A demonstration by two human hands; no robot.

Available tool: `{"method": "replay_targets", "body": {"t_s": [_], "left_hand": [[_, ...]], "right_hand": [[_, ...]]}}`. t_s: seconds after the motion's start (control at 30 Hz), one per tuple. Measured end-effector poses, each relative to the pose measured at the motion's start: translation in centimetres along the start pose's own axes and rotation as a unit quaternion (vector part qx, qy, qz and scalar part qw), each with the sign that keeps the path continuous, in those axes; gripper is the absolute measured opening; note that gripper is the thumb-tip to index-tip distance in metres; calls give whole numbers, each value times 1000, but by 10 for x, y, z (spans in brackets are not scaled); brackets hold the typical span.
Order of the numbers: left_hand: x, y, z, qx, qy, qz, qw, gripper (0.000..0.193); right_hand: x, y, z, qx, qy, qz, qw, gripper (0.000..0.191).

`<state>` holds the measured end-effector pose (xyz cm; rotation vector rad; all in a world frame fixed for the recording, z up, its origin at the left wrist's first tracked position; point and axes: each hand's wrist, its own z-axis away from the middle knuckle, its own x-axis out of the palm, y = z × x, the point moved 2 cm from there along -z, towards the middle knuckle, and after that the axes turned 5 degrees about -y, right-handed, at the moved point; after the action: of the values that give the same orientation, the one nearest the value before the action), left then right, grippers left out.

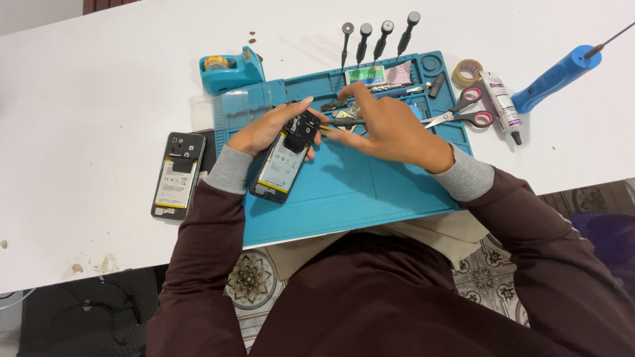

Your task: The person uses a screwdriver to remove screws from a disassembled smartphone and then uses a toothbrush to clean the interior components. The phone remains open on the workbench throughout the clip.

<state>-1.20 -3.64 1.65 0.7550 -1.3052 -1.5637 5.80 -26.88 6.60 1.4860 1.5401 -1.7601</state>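
Clearly, left hand (268, 129) fingers clamp the opened phone (286, 158), right hand (387, 129) fingers pinching tweezers (331, 125) beside it.

The right hand (390, 129) covers the small parts at the mat's (344, 192) twelve o'clock; what its fingertips pinch is perhaps a slim tool, too small to tell. The left hand (268, 129) hides the opened phone's (284, 162) top corner. The blue tool's (555, 76) tip runs off the two o'clock edge.
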Motion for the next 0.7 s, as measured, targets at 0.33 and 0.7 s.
{"method": "replay_targets", "body": {"t_s": [0.33, 0.7], "left_hand": [[1, 1, -1, 5, -6, -8, 1000, 74], [4, 5, 2, 6, -7, -6, 1000, 72]], "right_hand": [[3, 5, 0, -6, 23, 54, 998, 46], [0, 7, -3, -4, 33, 33, 999, 29]]}}
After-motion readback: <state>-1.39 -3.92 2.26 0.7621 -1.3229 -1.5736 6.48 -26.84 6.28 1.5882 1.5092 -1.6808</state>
